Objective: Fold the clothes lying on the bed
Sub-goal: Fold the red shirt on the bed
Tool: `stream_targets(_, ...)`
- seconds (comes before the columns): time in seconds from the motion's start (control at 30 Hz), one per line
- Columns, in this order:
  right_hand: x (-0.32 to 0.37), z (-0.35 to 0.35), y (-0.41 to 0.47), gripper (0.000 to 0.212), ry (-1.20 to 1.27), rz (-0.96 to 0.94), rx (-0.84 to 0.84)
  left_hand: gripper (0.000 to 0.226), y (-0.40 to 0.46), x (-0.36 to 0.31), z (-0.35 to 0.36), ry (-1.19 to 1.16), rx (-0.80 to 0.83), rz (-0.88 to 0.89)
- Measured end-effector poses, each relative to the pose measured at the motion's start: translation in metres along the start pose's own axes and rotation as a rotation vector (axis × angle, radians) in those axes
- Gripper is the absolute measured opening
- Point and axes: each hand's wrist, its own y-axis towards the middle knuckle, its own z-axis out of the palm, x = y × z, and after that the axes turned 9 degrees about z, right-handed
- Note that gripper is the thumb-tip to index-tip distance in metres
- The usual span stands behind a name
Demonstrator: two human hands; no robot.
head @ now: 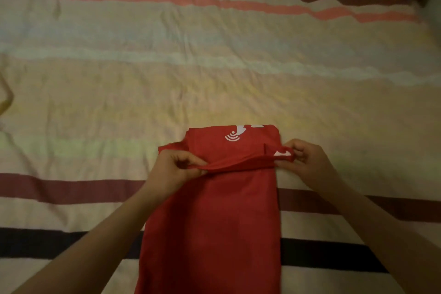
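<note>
On the striped bed sheet [214,67] lies a red garment [212,222] with white print near its far end, folded into a long narrow strip. Both hands pinch a raised fold across it: left hand [173,170] at the left edge, right hand [307,162] at the right.

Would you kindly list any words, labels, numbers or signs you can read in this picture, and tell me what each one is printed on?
No readable words or numbers.
White symbol of a dot with curved arcs, like a signal sign: on the red garment, near its far edge.
White print beside it, at the far fold: cut off, unreadable.
White print on the folded edge pinched by the right hand: partly hidden, unreadable.
Striped bedsheet: no text.
</note>
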Motion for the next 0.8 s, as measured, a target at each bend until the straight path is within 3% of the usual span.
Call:
stream_targets(0.33, -0.037, 0.034, -0.062, 0.030, -0.213, 0.016, 0.109, 0.020, -0.046, 0.026, -0.010, 0.010, 0.100, -0.146)
stream_targets(0.5, -0.042, 0.045, -0.080, 0.032, -0.272, 0.057, 0.207, 0.036, -0.056, 0.048, -0.014, 0.203, 0.234, -0.154)
stream_targets(0.67, -0.049, 0.051, -0.086, 0.040, -0.409, 0.037, 0.238, 0.029, -0.060, 0.062, -0.009, 0.234, 0.164, -0.157)
stream_targets(0.73, -0.046, 0.051, -0.084, 0.027, -0.436, 0.042, 0.204, 0.030, -0.060, 0.062, -0.008, 0.171, 0.170, -0.159)
stream_targets(0.8, -0.044, 0.053, -0.080, 0.035, -0.584, -0.101, 0.018, 0.026, -0.058, 0.058, -0.007, 0.227, 0.116, -0.036)
